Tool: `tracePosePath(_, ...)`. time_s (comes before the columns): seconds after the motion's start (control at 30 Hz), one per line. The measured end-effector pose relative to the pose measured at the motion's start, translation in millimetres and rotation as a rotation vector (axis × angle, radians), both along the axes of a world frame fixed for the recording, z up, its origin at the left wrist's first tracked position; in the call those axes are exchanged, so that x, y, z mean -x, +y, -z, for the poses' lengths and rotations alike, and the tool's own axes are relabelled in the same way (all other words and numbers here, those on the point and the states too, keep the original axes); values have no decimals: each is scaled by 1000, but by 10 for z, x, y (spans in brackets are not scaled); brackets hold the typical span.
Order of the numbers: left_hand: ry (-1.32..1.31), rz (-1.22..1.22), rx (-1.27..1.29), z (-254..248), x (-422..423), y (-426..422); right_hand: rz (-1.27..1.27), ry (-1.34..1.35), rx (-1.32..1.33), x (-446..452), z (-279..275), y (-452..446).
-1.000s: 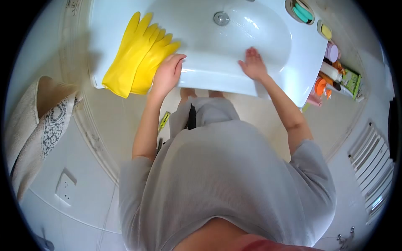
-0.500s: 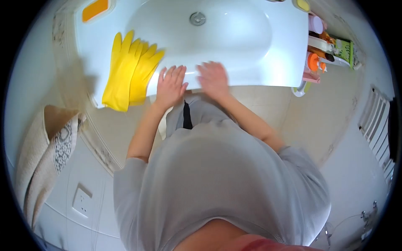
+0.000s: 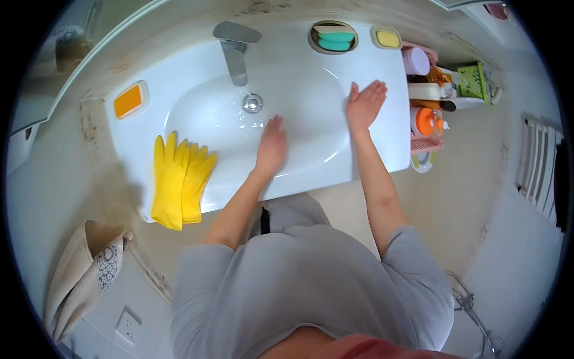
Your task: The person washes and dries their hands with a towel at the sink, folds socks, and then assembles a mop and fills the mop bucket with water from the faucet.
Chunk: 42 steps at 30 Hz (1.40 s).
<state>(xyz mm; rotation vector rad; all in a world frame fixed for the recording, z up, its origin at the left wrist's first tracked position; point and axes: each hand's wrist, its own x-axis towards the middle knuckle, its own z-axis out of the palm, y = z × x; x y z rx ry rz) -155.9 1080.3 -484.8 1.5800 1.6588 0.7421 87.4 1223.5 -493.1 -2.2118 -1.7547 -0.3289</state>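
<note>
My left hand is over the front part of the white sink basin, empty, its fingers stretched toward the drain. On the right, my right hand is at the rim of the sink, also empty, with straight fingers and the thumb held apart. Whether either palm touches the surface I cannot tell. To the left of my left hand, a pair of yellow rubber gloves lies across the front left rim, cuffs toward me. Bright glints dot the basin around the drain, below the grey faucet.
An orange sponge or soap in a dish sits at the left rim. Along the back are a dish with green soap bars and a yellow bar. Bottles fill a pink basket at right. A towel hangs at lower left.
The view has tilted up, bringing the faucet and back rim into sight. Both hands have moved from the front edge: the left forward over the basin, the right forward and outward to the right.
</note>
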Motion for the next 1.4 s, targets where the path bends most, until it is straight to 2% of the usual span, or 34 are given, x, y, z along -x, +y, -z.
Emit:
tracePosePath(0.03,-257,-294,100,42,62,126,-144,-106,46,193,-54,13)
tracePosePath(0.07,-241,-307,96,93,170,297,-291,-217,88,385,-84,12)
tracePosePath(0.1,-863,-620,166,161,316,489,-468,35,6,584,19,-22)
tracePosePath(0.13,-1501,-914,220,198,438,634,-602,179,59,840,26,-78)
tracePosePath(0.17,-1498,-922,204,190,543,719,-725,672,119,1131,220,-158)
tracePosePath(0.2,-1684,-831,144,151,647,796,-682,1131,483,1402,72,-230)
tracePosePath(0.23,-1861,-730,83,143,732,859,-638,1390,557,1704,-78,-245)
tracePosePath(0.27,-1906,-787,72,234,787,924,-545,1697,472,2006,-147,-264)
tracePosePath(0.3,-1898,-799,58,175,787,934,-555,1705,484,2191,-230,-246)
tracePosePath(0.37,-1878,-944,-305,-57,726,1030,-59,2544,349,2494,-355,-173)
tracePosePath(0.4,-1786,-952,-364,-134,738,1070,-100,2682,357,2563,-238,-127)
tracePosePath(0.43,-1780,-962,-377,-168,745,1096,-102,2686,376,2587,-253,-103)
tracePosePath(0.5,-1803,-858,-466,-242,759,1196,13,2791,347,2590,-302,3)
tracePosePath(0.53,-1782,-870,-442,-266,749,1264,-83,2724,316,2593,-301,72)
tracePosePath(0.57,-1787,-783,-436,-301,727,1307,-89,2719,350,2564,-315,145)
tracePosePath(0.63,-1806,-856,-448,-387,659,1414,-207,2561,305,2555,-365,273)
tracePosePath(0.73,-2005,-790,-424,-347,737,1274,-364,2545,365,2549,-592,97)
tracePosePath(0.77,-2002,-803,-441,-287,792,1181,-368,2544,389,2615,-559,52)
tracePosePath(0.83,-2216,-966,-470,-209,892,978,-29,2647,530,2710,-444,-77)
tracePosePath(0.97,-2029,-936,-600,-138,1224,937,-371,2461,574,3080,-534,-70)
tracePosePath(1.0,-1749,-835,-460,-241,1333,964,-372,2458,578,3130,-522,5)
tracePosePath(1.03,-1470,-730,-324,-376,1428,989,-669,1870,432,3149,-484,123)
tracePosePath(1.07,-1186,-738,-167,-559,1498,1007,-873,1260,282,3166,-429,235)
tracePosePath(1.1,-1189,-739,-164,-501,1568,949,-871,1256,284,3190,-302,328)
tracePosePath(1.17,-138,-534,-361,-329,1752,852,-960,214,-13,3233,-13,491)
tracePosePath(1.23,-85,-571,-432,-286,1886,683,-879,127,-66,3566,-35,244)
tracePosePath(1.3,129,-581,-491,-161,2028,560,-1115,487,208,3877,-76,148)
tracePosePath(1.37,256,-540,-465,-169,2155,552,-1395,366,-52,3966,31,11)
tracePosePath(1.4,310,-514,-404,-120,2212,574,-1366,192,-49,3943,13,39)
